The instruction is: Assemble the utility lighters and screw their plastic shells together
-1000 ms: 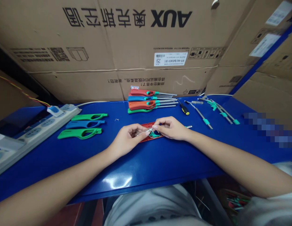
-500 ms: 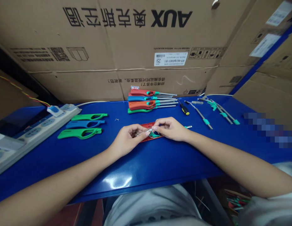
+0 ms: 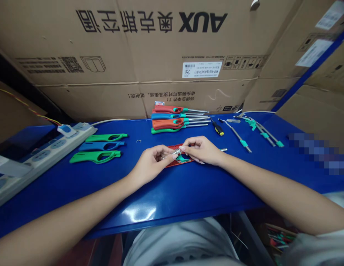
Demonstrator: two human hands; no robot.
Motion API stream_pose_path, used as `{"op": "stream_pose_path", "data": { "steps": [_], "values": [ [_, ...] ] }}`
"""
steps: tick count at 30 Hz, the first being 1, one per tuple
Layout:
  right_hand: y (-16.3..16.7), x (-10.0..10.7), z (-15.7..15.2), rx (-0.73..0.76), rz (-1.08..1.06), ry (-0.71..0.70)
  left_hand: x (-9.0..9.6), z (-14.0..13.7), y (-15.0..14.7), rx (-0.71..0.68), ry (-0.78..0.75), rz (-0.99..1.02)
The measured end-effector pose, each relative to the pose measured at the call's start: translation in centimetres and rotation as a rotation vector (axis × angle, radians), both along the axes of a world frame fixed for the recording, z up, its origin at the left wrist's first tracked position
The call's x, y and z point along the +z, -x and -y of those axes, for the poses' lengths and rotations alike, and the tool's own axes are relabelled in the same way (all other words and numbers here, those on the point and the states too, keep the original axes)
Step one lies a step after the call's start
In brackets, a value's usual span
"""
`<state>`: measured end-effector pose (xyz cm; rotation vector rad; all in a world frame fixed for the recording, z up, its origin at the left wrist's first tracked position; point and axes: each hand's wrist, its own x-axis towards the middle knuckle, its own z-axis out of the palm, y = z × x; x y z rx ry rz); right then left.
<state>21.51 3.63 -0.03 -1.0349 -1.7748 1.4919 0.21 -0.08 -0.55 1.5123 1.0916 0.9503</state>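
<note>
My left hand [image 3: 151, 162] is closed on a small clear lighter fuel tank [image 3: 175, 152], holding it between thumb and fingers. My right hand [image 3: 203, 149] pinches at the tank's right end; the tiny part between those fingertips is mostly hidden. Under both hands lies a red lighter shell half [image 3: 172, 164] on the blue table, with a teal trigger [image 3: 184, 159] in it. A metal tube end [image 3: 224, 149] sticks out past my right hand. Lighter shell halves in green [image 3: 95, 157] and blue [image 3: 102, 146] lie to the left of my hands.
Behind my hands, several gas lighters [image 3: 167, 122] are stacked against a cardboard box [image 3: 111, 99]. A screwdriver [image 3: 217, 128] and tube assemblies [image 3: 239, 136] with teal parts lie to the right. Small screws [image 3: 138, 140] rest near the shells. A power strip [image 3: 47, 149] runs along the left.
The fingers of my right hand have shifted slightly at the tank's end, with the lower fingers now more visible. My left hand keeps its hold. The view has moved a little.
</note>
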Motion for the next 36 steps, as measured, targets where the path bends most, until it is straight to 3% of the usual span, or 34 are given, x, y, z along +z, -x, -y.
{"op": "stream_pose_path", "data": {
  "steps": [8, 21, 27, 29, 32, 36],
  "values": [
    [0.2, 0.0, 0.0, -0.043, -0.072, 0.069, 0.0, 0.1, -0.2, 0.019, 0.006, 0.006],
    [0.6, -0.3, 0.5, -0.086, -0.051, -0.019, -0.8, 0.5, -0.6, 0.069, -0.079, -0.026],
    [0.5, -0.2, 0.4, -0.053, -0.046, -0.012, -0.1, 0.2, -0.2, 0.036, -0.085, -0.035],
    [0.4, -0.1, 0.3, -0.040, -0.033, -0.035, 0.3, 0.2, 0.3, 0.030, -0.149, -0.107],
    [0.1, -0.1, -0.1, -0.084, -0.076, -0.054, 1.0, 0.3, 1.0, 0.026, -0.370, -0.307],
    [-0.2, -0.2, -0.8, -0.167, -0.180, -0.017, 2.1, 0.4, 1.8, -0.095, -0.621, -0.615]
  ]
}}
